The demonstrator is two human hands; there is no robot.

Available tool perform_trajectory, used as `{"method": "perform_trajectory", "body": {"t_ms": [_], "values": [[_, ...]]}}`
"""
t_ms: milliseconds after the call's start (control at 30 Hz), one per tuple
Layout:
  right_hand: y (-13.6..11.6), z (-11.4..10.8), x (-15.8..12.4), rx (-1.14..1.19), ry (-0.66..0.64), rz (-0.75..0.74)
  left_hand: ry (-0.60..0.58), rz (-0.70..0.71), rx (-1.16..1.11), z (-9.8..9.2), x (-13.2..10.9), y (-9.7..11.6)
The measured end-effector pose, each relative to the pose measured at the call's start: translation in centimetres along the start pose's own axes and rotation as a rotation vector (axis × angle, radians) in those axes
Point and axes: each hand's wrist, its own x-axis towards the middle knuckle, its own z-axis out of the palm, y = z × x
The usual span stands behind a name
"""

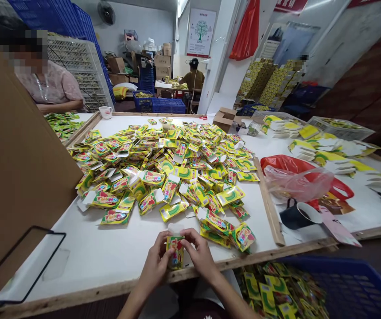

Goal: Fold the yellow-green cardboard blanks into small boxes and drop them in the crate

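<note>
A small yellow, green and red printed carton (pixel 176 258) stands upright near the front edge of the table, its white top flap raised. My left hand (pixel 157 260) grips the carton's left side, thumb across its front. On the other side, my right hand (pixel 197 252) has its fingers closed at the carton's upper right edge by the flap. Just beyond my hands spreads a large heap of similar cartons (pixel 173 173), many with white end flaps sticking out. Whether anything is inside the held carton cannot be seen.
A wooden strip (pixel 270 204) borders the heap on the right, with a dark mug (pixel 293 216) and red plastic bag (pixel 283 164) beyond. A blue basket (pixel 353 274) of cartons sits below the table edge. Brown cardboard (pixel 21 155) blocks the left. A co-worker (pixel 51 84) sits behind it.
</note>
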Motion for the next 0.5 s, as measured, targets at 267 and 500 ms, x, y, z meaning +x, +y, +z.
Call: {"method": "perform_trajectory", "body": {"t_ms": [267,500], "values": [[-0.5,0.8,1.1,-0.103,-0.006,-0.088,0.247,0.140,0.146,0.1,0.2,-0.9],[-0.2,1.3,0.5,-0.073,0.019,-0.095,0.201,0.125,0.215,0.0,-0.5,0.0]]}}
